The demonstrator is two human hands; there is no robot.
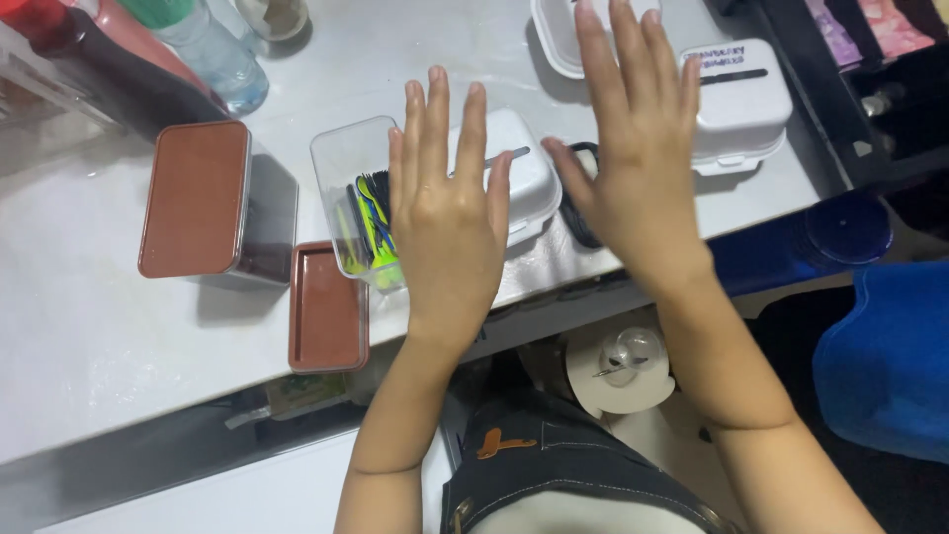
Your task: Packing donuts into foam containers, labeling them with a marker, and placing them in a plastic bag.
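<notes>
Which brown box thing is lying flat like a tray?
The small brown lid near the table's front edge. It lies upside down with its rim facing up, while the other brown lid sits closed on top of its clear container.

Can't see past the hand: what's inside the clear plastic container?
The clear plastic container holds upright yellow-green and dark blue plastic pieces. The left hand covers its right side.

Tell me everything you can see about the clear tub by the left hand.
The clear tub is a rectangular box of see-through plastic, open on top and standing upright on the white counter. Inside, thin utensils in yellow-green, blue and black stand packed together. A white foam box sits against its right side. The left hand is spread flat over its right part; contact cannot be told.
</notes>
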